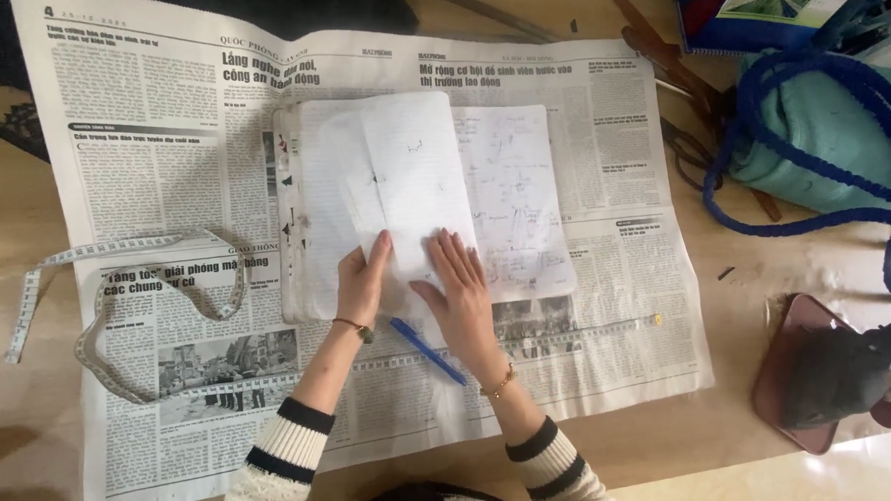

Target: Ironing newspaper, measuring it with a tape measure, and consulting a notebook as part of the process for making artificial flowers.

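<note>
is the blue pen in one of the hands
No, the blue pen lies on the newspaper between the wrists, while the left hand and right hand rest on the open notebook.

bare newspaper (142,184) left, blue rope (811,144) and scissors (678,65) crowding right

blue pen (425,350) partly hidden under right hand (462,295) (notebook (363,199) scribbles too small).
</note>
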